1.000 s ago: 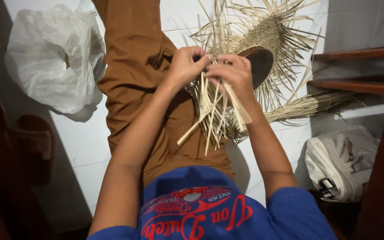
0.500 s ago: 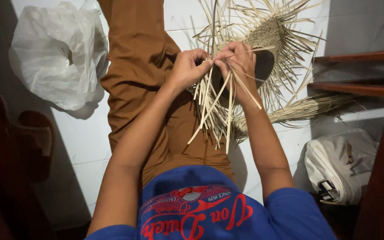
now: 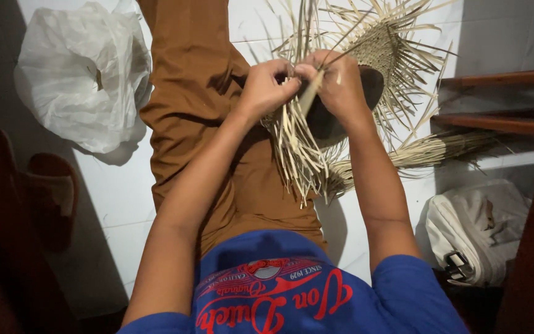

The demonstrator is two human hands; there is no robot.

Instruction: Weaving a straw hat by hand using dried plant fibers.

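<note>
**Both hands pinch the strips at the rim of a half-woven straw hat**

Here we are over the lap: the left hand (image 3: 266, 88) and right hand (image 3: 336, 83) meet knuckle to knuckle, both clenched on pale straw strips (image 3: 298, 148) at the edge of a woven straw hat (image 3: 385, 52). The left hand's fingers curl tight around a strand; the right hand pinches a flat strip that slants down and to the left out of the grip. Below the grip, loose strips hang in a fan over the brown trousers (image 3: 196, 80). Beyond the grip, the hat's woven part spreads, unwoven ends bristling outward all round, with a dark form (image 3: 332, 120) showing under the right wrist. Down and to the right of the grip, a bundle of straw (image 3: 428, 151) lies on the white floor (image 3: 118, 198). Far left of the grip sits a crumpled white plastic bag (image 3: 78, 74); well below right, a white bag with a buckle (image 3: 477, 229).
</note>
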